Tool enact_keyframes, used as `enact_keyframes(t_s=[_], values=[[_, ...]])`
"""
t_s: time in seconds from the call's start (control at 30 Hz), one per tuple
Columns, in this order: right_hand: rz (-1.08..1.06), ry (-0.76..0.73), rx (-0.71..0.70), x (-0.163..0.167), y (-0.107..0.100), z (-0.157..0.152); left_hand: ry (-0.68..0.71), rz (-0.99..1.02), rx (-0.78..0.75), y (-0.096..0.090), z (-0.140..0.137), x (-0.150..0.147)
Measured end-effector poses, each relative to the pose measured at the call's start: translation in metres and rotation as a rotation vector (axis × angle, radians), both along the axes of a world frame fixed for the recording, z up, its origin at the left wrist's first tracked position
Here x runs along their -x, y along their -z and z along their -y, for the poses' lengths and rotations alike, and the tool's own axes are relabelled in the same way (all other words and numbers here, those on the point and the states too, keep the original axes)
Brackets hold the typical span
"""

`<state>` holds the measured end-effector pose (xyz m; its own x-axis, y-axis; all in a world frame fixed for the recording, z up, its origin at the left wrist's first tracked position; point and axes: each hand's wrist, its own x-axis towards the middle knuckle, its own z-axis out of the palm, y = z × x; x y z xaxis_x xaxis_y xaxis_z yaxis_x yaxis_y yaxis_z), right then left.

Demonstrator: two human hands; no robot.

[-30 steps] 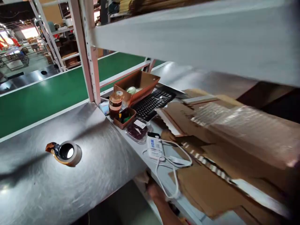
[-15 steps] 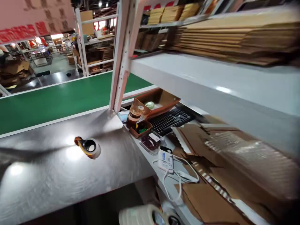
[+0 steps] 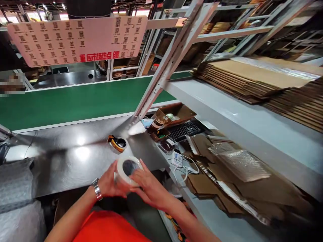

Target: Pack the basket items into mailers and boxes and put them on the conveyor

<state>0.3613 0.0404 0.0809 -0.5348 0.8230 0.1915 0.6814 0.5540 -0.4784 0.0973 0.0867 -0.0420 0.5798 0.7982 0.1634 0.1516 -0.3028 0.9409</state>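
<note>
The one head-worn camera looks forward and down, close above the left hand (image 3: pixel 109 182) and right hand (image 3: pixel 148 184), facing across the metal counter (image 3: pixel 94 164) toward the green belt (image 3: pixel 75 104), with the white shelf (image 3: pixel 227 106) near on the right.

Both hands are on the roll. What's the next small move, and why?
Probably steady the roll in the left hand and reach the right hand for the dispenser: it lies on the table just beyond the roll, with neither hand on it.
</note>
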Motion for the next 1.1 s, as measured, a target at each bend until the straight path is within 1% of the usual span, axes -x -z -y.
enact_keyframes(t_s=[0.03, 0.1, 0.17, 0.23, 0.33, 0.43, 0.5, 0.57, 0.7, 0.77, 0.9, 1.03, 1.1], values=[[0.042, -0.042, 0.003, 0.017, -0.003, -0.018, -0.071, 0.032, -0.019, -0.003, -0.013, 0.009], [0.110, -0.112, -0.022, 0.045, 0.002, -0.053, -0.232, 0.046, -0.050, -0.002, -0.034, 0.029], [0.140, -0.162, -0.052, 0.068, 0.016, -0.085, -0.363, 0.027, -0.081, 0.005, -0.051, 0.047], [0.131, -0.213, -0.064, 0.085, 0.033, -0.115, -0.459, 0.021, -0.086, 0.015, -0.065, 0.061], [0.058, -0.291, -0.064, 0.100, 0.052, -0.151, -0.582, 0.043, -0.052, 0.028, -0.075, 0.073], [-0.028, -0.376, -0.070, 0.099, 0.062, -0.173, -0.674, 0.007, -0.041, 0.032, -0.077, 0.075], [-0.085, -0.422, -0.084, 0.092, 0.066, -0.182, -0.693, -0.033, -0.040, 0.031, -0.075, 0.074], [-0.137, -0.435, -0.095, 0.085, 0.071, -0.185, -0.693, -0.054, -0.027, 0.029, -0.072, 0.071], [-0.216, -0.361, -0.083, 0.088, 0.080, -0.182, -0.712, -0.084, 0.019, 0.025, -0.064, 0.066], [-0.246, -0.327, -0.049, 0.093, 0.081, -0.178, -0.728, -0.113, -0.005, 0.024, -0.058, 0.062], [-0.277, -0.273, 0.048, 0.096, 0.078, -0.173, -0.759, -0.207, -0.106, 0.027, -0.047, 0.053], [-0.228, -0.247, 0.174, 0.095, 0.072, -0.175, -0.796, -0.262, -0.129, 0.027, -0.039, 0.043], [-0.210, -0.226, 0.196, 0.097, 0.070, -0.175, -0.808, -0.280, -0.126, 0.024, -0.037, 0.040]])
